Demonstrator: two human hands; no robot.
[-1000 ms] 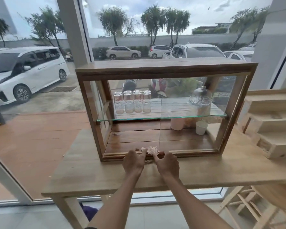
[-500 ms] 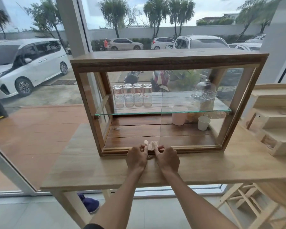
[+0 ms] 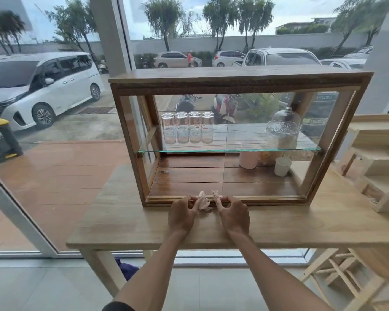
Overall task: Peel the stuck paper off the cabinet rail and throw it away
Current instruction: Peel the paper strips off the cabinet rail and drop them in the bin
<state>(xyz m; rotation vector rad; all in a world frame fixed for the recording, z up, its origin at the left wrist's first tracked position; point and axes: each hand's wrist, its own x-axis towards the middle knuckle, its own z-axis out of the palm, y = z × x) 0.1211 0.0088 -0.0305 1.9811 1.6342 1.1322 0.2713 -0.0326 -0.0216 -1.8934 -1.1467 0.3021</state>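
A wooden display cabinet (image 3: 130,135) with glass sides stands on a light wooden table (image 3: 126,223). Its bottom front rail (image 3: 267,200) runs along the table. At the rail's middle, pale crumpled paper (image 3: 203,202) sticks up in two tufts. My left hand (image 3: 182,215) pinches the left tuft with thumb and fingers. My right hand (image 3: 233,213) pinches the right tuft (image 3: 215,195). Both hands rest on the table right in front of the rail, a few centimetres apart.
Inside the cabinet a glass shelf (image 3: 229,150) carries several upturned glasses (image 3: 186,127) and a glass dome (image 3: 283,129); a pink cup (image 3: 248,159) and white cup (image 3: 283,166) stand below. Wooden racks (image 3: 377,167) sit at the right. A window lies behind.
The paper, one bunch between my hands a second ago, now shows as two tufts pulled slightly apart. My hands have spread a little; the camera moved closer.
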